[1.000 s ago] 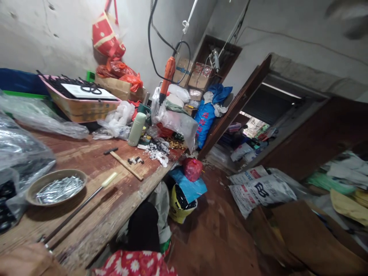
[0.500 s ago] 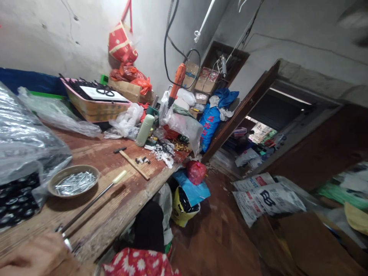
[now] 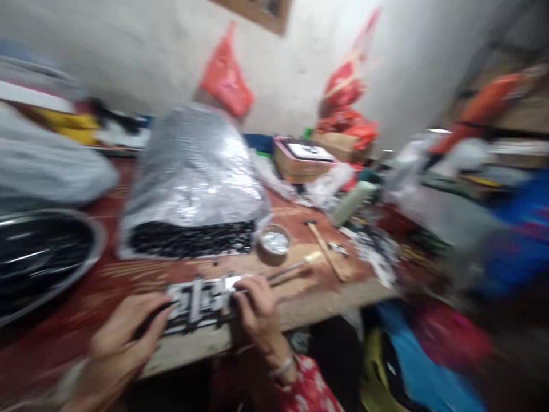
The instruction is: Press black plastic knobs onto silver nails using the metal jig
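A silvery metal fixture (image 3: 196, 303) with black pieces set in it lies at the table's front edge, between my two hands. At its left end, my left hand (image 3: 128, 335) has thumb and forefinger closed around a slim black piece (image 3: 152, 320), blurred. My right hand (image 3: 257, 312) bends its fingers onto the fixture's right end; what they pinch, if anything, is hidden. A rod with a pale handle (image 3: 312, 258) runs out to the right from beside that hand. Behind it stands a bowl (image 3: 274, 243) of silvery metal pins.
A big clear bag (image 3: 199, 171) of black parts stands behind the fixture, with another bag of black items (image 3: 43, 257) at left. A hammer (image 3: 326, 252) and a pale green flask (image 3: 352, 203) lie rightward. An orange power screwdriver (image 3: 484, 109) hangs at right.
The view has swung left, bringing the fixture and both hands into sight. Earlier only one hand showed, at lower left beside the rod's near end.
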### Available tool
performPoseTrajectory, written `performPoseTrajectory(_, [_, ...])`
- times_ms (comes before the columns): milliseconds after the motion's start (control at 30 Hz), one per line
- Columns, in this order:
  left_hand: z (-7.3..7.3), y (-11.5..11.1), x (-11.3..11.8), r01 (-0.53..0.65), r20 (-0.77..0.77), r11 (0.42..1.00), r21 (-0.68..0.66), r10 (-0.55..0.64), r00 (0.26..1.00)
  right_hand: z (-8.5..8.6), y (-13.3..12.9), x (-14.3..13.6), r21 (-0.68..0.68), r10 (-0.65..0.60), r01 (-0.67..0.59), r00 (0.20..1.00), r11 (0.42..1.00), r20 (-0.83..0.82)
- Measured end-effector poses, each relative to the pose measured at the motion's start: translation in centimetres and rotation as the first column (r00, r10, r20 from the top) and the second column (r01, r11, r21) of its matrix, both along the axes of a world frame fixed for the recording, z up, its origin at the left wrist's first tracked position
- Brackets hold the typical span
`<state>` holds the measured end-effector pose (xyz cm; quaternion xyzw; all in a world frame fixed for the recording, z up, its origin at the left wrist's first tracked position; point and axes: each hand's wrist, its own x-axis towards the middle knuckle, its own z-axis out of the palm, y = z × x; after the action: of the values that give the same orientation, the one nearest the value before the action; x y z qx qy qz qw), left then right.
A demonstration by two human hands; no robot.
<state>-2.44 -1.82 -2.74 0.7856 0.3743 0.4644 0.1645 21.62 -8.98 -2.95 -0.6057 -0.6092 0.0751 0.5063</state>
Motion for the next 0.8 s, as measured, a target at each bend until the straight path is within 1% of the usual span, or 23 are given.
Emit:
performPoseTrajectory(67, [0.3, 0.0, -1.1, 0.023, 0.009, 0.999, 0.029, -0.023, 1.0, 0.5, 0.0, 0.6, 0.011, 0.033, -0.033, 0.999, 0.999, -0.008])
performPoseTrajectory(100, [0.5, 0.2, -1.2, 0.039, 0.009, 0.998, 0.039, -0.039, 0.999, 0.6, 0.3, 0.8, 0.011, 0.044, -0.044, 0.999, 0.999, 0.01])
performPoseTrajectory(167, [0.8, 0.8, -1.1, 0.031, 0.021, 0.998, 0.058, -0.032, 0.999, 0.4, 0.8, 0.9, 0.013, 0.077, -0.078, 0.994, 0.997, 0.072])
performPoseTrajectory(300, [1.3, 0.9, -1.0, 0.037, 0.03, 0.997, 0.061, -0.039, 0.999, 0.5, 1.2, 0.1, 0.06, 0.126, -0.141, 0.968, 0.988, 0.215])
performPoseTrajectory(467, [1.2, 0.8, -1.5, 0.075, 0.03, 0.997, 0.023, -0.076, 0.997, 0.6, 2.0, -1.2, 0.07, 0.169, -0.21, 0.91, 0.975, 0.378])
performPoseTrajectory(600, [0.9, 0.9, -1.7, 0.115, 0.041, 0.993, -0.002, -0.115, 0.993, 0.5, 2.0, -2.1, 0.006, 0.141, -0.162, 0.872, 0.987, 0.468])
performPoseTrajectory(700, [0.7, 0.8, -1.7, 0.146, 0.034, 0.989, -0.005, -0.145, 0.989, 0.8, 1.7, -2.6, -0.062, 0.142, -0.129, 0.857, 0.99, 0.495])
performPoseTrajectory(800, [0.4, 0.8, -1.7, 0.155, 0.022, 0.988, -0.005, -0.155, 0.988, 1.0, 1.5, -2.9, -0.091, 0.135, -0.103, 0.848, 0.991, 0.512])
